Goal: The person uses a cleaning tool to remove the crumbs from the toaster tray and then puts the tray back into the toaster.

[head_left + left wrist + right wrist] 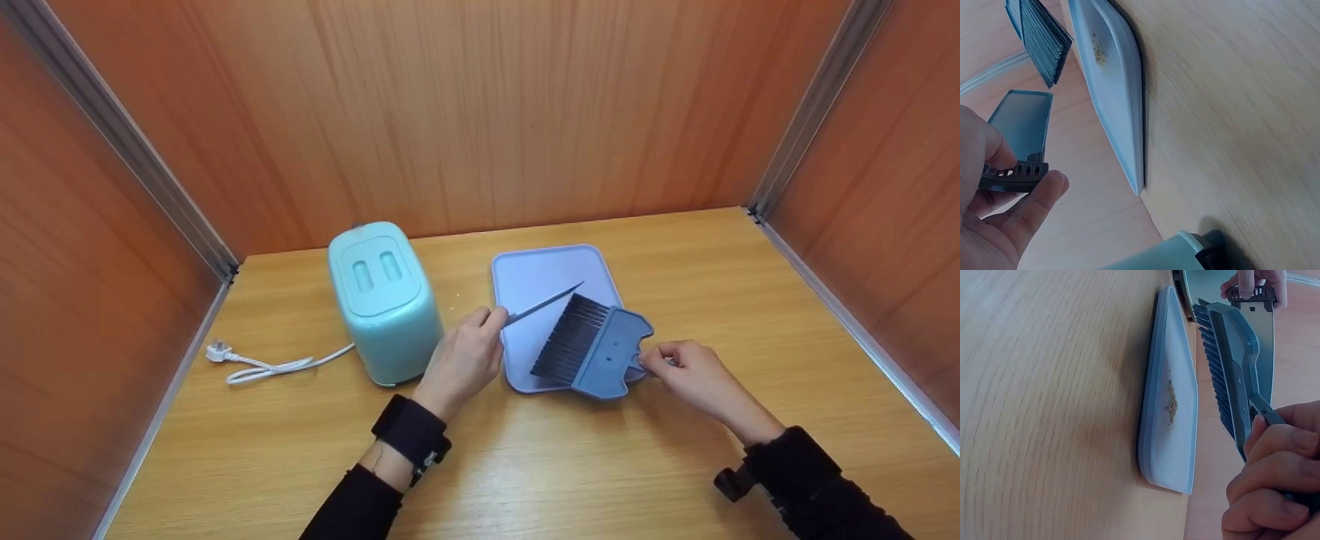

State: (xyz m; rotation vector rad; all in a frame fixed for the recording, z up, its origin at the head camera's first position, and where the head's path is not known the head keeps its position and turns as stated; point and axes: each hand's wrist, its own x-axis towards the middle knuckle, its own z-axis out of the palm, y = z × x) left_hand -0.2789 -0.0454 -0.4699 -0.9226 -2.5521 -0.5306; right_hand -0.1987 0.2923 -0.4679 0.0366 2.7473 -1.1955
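Where the brush (592, 347) hangs, the tray (536, 279) is partly hidden

Left hand (466, 358) and right hand (694, 377), both raised and gripping.
The left forearm (356, 506) and right forearm (844, 506) slant inward from below, hands well apart; the left hand pinches between its digits, while the right hand's fingers (1266, 478) curl in a close row.

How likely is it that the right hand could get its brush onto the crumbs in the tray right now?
Probably yes: the right hand grips the brush above the tray, and the crumbs lie uncovered, with open space between them and the brush.
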